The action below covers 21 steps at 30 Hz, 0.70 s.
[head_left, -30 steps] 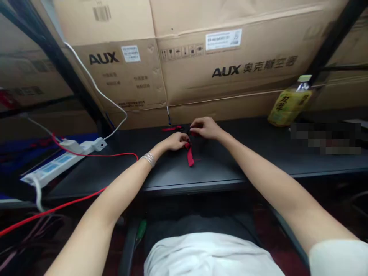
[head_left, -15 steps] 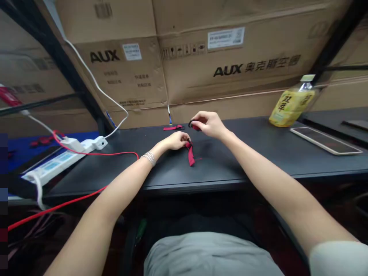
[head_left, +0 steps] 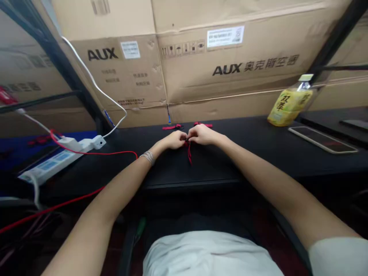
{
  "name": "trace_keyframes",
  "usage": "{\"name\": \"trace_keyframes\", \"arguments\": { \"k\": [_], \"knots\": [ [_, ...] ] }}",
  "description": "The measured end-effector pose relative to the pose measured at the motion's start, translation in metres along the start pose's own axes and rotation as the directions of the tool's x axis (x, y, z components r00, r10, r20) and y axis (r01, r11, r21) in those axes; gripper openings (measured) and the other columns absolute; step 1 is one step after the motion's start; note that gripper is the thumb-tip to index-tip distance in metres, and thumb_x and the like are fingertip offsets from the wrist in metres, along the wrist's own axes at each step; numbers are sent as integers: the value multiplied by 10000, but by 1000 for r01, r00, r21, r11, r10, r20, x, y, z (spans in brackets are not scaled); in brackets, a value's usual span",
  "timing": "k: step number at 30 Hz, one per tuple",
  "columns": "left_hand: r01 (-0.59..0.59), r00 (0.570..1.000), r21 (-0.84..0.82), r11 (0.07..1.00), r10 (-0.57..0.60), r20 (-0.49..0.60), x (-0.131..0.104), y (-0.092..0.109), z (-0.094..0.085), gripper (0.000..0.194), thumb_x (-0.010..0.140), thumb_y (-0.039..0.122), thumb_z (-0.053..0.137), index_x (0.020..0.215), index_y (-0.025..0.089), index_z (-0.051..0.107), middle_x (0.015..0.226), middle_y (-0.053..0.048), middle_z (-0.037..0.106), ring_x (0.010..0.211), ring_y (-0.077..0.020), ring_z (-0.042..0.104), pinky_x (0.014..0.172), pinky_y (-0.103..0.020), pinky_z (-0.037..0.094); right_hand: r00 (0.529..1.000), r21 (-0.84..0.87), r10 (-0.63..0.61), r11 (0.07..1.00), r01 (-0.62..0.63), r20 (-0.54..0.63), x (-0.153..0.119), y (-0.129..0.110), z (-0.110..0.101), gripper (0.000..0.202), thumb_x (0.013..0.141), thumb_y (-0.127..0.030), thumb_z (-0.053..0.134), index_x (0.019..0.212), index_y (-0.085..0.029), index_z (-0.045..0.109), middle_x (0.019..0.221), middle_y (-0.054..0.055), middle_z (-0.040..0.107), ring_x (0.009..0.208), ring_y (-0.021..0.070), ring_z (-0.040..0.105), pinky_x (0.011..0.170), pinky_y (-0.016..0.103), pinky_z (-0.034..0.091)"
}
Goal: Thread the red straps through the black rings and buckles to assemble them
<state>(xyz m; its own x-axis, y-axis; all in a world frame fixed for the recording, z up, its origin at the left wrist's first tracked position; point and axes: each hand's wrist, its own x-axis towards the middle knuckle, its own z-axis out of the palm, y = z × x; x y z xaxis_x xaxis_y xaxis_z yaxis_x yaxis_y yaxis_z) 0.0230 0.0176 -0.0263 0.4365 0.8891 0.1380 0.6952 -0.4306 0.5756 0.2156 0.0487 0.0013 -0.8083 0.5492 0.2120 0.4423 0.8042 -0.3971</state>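
Close together over the black table point(head_left: 161, 168), my left hand point(head_left: 174, 140) and my right hand point(head_left: 200, 135) both pinch the small black upper end of a red strap point(head_left: 189, 153). The strap's red tail hangs down between them. Behind my fingers lie two more red straps with black parts, one at the left point(head_left: 171, 127) and one at the right point(head_left: 207, 125), partly covered by my right hand.
A yellow-labelled bottle point(head_left: 289, 101) and a phone point(head_left: 322, 140) are at the right. A white power strip point(head_left: 54, 161) with red and white cables is at the left. Cardboard boxes point(head_left: 189, 84) stand behind the table.
My right hand has let go of another red strap, which now lies at the back of the table. It has moved down and left to the strap in my left hand.
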Motion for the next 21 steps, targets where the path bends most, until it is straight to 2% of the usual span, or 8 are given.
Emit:
{"name": "trace_keyframes", "arguments": {
  "k": [6, 11, 15, 21],
  "knots": [
    [9, 1000, 12, 1000, -9, -1, 0, 2, 0, 194, 740, 177, 529, 829, 115, 689, 756, -23, 686, 689, -151, 578, 633, -233, 448, 997, 19, 28, 999, -26, -75, -2, -4, -11, 142, 772, -176, 642, 855, -115, 739, 756, 40, 707, 662, 109, 580, 621, 209, 389],
    [46, 999, 27, 999, -46, 20, -1, 7, -1, 220, 794, 185, 501, 850, 115, 702, 743, -32, 691, 659, -147, 582, 625, -239, 456, 978, 106, 47, 994, -26, -202, -4, -3, -17, 154, 772, -209, 635, 838, -113, 736, 739, 41, 707, 652, 111, 595, 634, 214, 412],
    [44, 998, 39, 998, -45, 34, -1, 8, -2, 247, 799, 175, 506, 917, 118, 716, 760, -26, 698, 640, -134, 577, 630, -233, 460, 945, 178, 29, 983, 32, -327, -3, 2, -17, 168, 770, -242, 635, 833, -114, 724, 711, 42, 701, 637, 120, 601, 640, 227, 440],
    [37, 999, 6, 999, -37, 37, -1, 7, -1, 260, 764, 134, 520, 938, 120, 713, 785, -24, 707, 639, -127, 573, 663, -234, 466, 869, 278, 24, 951, 132, -494, -1, 2, -18, 217, 789, -294, 639, 872, -113, 724, 798, 63, 720, 703, 146, 635, 674, 243, 478]
  ]
}}
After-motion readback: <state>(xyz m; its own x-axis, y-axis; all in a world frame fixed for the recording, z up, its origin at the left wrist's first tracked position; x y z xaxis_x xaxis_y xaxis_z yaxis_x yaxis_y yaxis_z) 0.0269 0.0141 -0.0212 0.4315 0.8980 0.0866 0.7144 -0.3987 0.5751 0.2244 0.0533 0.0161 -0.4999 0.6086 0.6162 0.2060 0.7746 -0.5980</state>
